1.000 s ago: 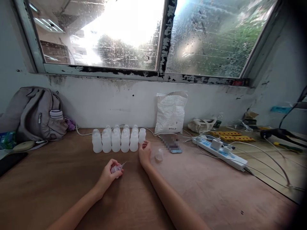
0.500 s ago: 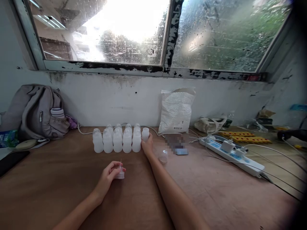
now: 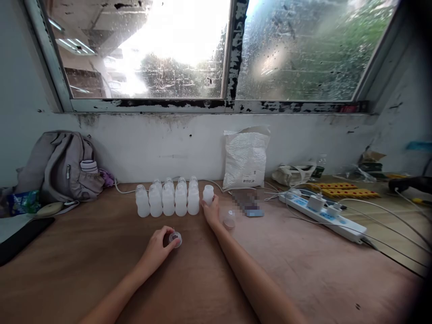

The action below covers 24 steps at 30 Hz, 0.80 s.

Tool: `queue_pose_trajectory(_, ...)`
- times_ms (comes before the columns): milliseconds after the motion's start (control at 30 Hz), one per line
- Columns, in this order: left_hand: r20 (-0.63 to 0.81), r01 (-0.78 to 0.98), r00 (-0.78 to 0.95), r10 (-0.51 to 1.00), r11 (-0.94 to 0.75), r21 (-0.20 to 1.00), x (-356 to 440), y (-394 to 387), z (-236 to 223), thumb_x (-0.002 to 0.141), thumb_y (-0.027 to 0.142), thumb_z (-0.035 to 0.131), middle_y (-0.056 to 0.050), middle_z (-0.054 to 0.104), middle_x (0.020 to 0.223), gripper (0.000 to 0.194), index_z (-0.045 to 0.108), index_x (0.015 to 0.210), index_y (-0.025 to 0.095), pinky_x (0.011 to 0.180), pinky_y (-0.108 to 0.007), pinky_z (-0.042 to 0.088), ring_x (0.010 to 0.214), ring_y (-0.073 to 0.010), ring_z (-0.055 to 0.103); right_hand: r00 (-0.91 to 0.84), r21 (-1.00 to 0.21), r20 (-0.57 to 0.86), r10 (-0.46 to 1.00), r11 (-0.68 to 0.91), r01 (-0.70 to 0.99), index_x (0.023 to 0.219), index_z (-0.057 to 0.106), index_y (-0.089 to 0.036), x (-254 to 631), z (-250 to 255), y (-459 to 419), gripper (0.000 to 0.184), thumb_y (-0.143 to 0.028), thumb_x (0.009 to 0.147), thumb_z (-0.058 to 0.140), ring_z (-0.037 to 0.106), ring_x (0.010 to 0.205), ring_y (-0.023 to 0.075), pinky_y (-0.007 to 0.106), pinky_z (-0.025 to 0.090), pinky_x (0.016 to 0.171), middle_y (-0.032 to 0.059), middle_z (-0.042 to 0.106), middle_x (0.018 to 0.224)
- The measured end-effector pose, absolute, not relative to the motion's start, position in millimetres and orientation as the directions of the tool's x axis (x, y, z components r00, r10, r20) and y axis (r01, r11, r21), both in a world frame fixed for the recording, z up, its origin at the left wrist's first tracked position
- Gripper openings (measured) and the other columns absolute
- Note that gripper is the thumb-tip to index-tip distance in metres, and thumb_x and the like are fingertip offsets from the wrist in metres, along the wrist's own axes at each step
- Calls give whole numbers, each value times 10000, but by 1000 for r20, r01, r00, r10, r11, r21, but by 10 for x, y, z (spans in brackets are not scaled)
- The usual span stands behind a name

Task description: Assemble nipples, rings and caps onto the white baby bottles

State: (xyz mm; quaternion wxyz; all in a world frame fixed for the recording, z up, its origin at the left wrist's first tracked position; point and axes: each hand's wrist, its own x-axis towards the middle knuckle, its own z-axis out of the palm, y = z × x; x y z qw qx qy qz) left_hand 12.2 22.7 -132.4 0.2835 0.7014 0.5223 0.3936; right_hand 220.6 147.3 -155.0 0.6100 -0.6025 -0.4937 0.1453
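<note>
My left hand [image 3: 164, 240] is closed, thumb and fingers pinching a round translucent bottle top [image 3: 175, 239] low over the brown table [image 3: 199, 274]. Its face is turned towards me. Further back, the fingers of my right hand [image 3: 211, 210] are wrapped round a small white bottle [image 3: 208, 193], whose open-looking neck leans slightly towards me. Just left of it stand several matching white bottles [image 3: 181, 202] with clear domed tops, grouped in rows. A clear plastic dome cover [image 3: 229, 219] sits on the table to the right of my right wrist.
A white padded mailer bag [image 3: 245, 159] leans against the wall. Right of it lie a cloth bag [image 3: 293, 174], a power strip [image 3: 324, 218] with plugs and cables, and yellow strips [image 3: 351, 191]. On the left are a grey backpack [image 3: 64, 166] and a black phone-like slab [image 3: 25, 240].
My right hand has drawn the white bottle slightly away from the group and tilted it towards me. The bottle top in my left hand has turned from side-on to face me. The view has shifted slightly.
</note>
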Motion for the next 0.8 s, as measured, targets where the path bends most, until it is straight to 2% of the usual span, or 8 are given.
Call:
queue_pose_trajectory(133, 321, 502, 134, 938, -344, 794, 111, 211, -1317, 675, 403, 586, -55, 618, 864, 225, 607, 788, 209, 799, -361, 394, 854, -246, 536, 443, -872, 434, 784, 242, 426, 1100, 403, -135, 2190, -1458, 1144, 466, -211, 652, 505, 523, 975, 295, 417, 401, 807, 168, 546, 1055)
queue_pose_trajectory(233, 347, 435, 71, 935, -342, 833, 100, 205, -1297, 701, 394, 570, -59, 623, 869, 232, 598, 813, 193, 799, -352, 406, 849, -236, 548, 396, -849, 477, 784, 294, 439, 1120, 394, -141, 2149, -1363, 853, 464, -217, 676, 500, 496, 1008, 296, 422, 380, 834, 166, 527, 1081)
queue_pose_trajectory(333, 370, 290, -63, 927, -338, 895, 121, 212, -1199, 709, 397, 571, -63, 621, 870, 251, 573, 823, 174, 786, -329, 424, 847, -225, 562, 278, -802, 544, 792, 392, 451, 1108, 417, -156, 2072, -1296, 584, 439, -228, 687, 519, 486, 1012, 267, 392, 371, 862, 132, 528, 1084)
queue_pose_trajectory(467, 423, 200, -155, 893, -390, 899, 294, 237, -970, 772, 425, 480, -49, 599, 865, 273, 512, 885, 178, 773, -288, 438, 850, -196, 568, 85, -750, 583, 808, 495, 439, 1065, 469, -205, 1925, -1292, 327, 420, -211, 658, 574, 514, 954, 233, 357, 397, 842, 76, 565, 1034)
queue_pose_trajectory(600, 443, 195, -94, 891, -420, 886, 562, 252, -828, 784, 411, 466, -48, 600, 866, 280, 513, 933, 179, 726, -275, 455, 811, -187, 581, -100, -717, 589, 802, 576, 393, 1091, 457, -218, 1810, -1333, 212, 459, -203, 654, 597, 530, 906, 237, 356, 415, 794, 74, 571, 998)
queue_pose_trajectory(700, 424, 230, -49, 904, -403, 886, 681, 252, -866, 779, 406, 478, -48, 603, 865, 269, 529, 916, 180, 696, -275, 459, 782, -189, 584, -160, -743, 546, 822, 564, 362, 1083, 450, -227, 1792, -1341, 191, 469, -217, 645, 618, 559, 818, 224, 325, 434, 713, 53, 595, 926)
queue_pose_trajectory(800, 447, 226, -62, 892, -424, 877, 691, 243, -977, 795, 415, 454, -46, 594, 917, 275, 509, 947, 191, 717, -277, 455, 806, -187, 577, -182, -738, 542, 821, 568, 363, 1088, 447, -229, 1803, -1321, 181, 469, -218, 651, 617, 554, 836, 225, 319, 431, 711, 55, 591, 947)
